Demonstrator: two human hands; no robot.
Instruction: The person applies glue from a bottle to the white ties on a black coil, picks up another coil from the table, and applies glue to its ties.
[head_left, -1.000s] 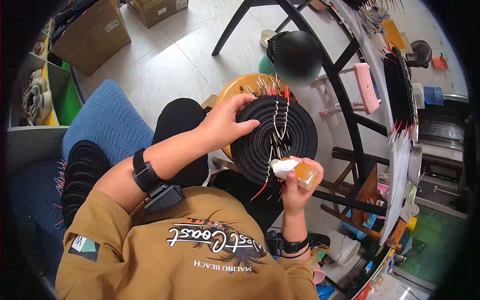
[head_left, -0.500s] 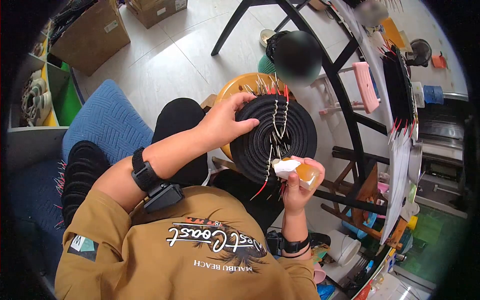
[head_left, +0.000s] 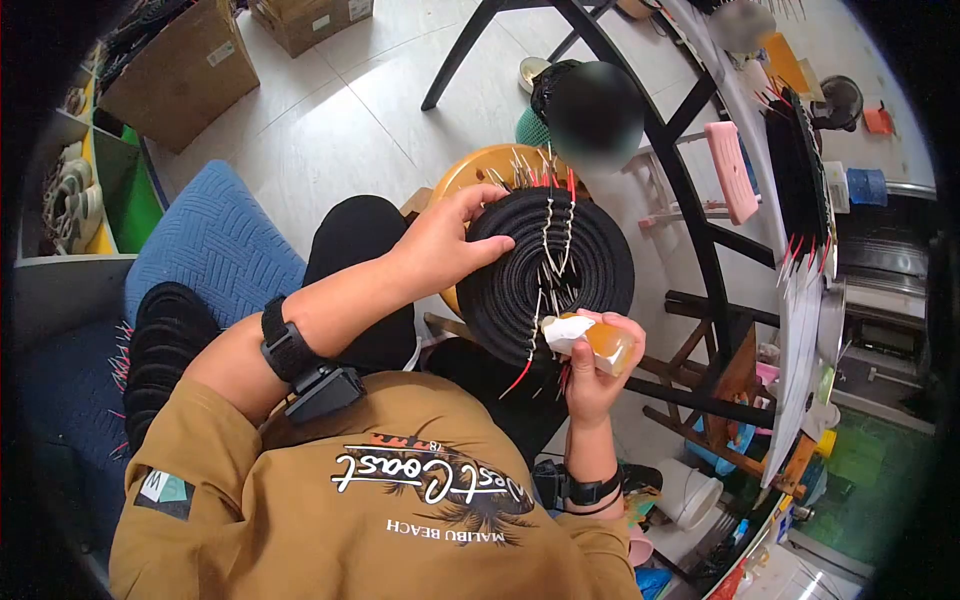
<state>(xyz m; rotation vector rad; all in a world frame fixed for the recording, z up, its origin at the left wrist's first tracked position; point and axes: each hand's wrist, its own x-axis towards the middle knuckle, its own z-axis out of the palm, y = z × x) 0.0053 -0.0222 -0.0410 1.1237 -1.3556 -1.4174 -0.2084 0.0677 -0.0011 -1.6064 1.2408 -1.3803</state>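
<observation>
A thick black coil of ringed, fabric-like layers [head_left: 600, 235] is propped before me, with pale knotted cords running down its face and red and white wire ends sticking out at its top. My left hand [head_left: 455, 235] grips its left edge, thumb on the face and fingers round the outer rim. In my right hand [head_left: 600, 375] is a translucent amber block [head_left: 608, 345] with a white covering [head_left: 568, 332] on its left end. That white end overlaps the coil's lower right, beside the cord. A red wire end [head_left: 516, 381] hangs below the coil.
Behind the coil is a round wooden stool [head_left: 455, 180]. A black metal frame [head_left: 690, 190] crosses the right side, near a pink-seated chair [head_left: 731, 172]. Another person's head is beyond the coil. On my left stand a blue cushioned seat [head_left: 215, 235] and more black coils [head_left: 170, 345].
My right hand has turned slightly, tilting the amber block so its white end shifts a little left and up. The left hand and coil have edged slightly left.
</observation>
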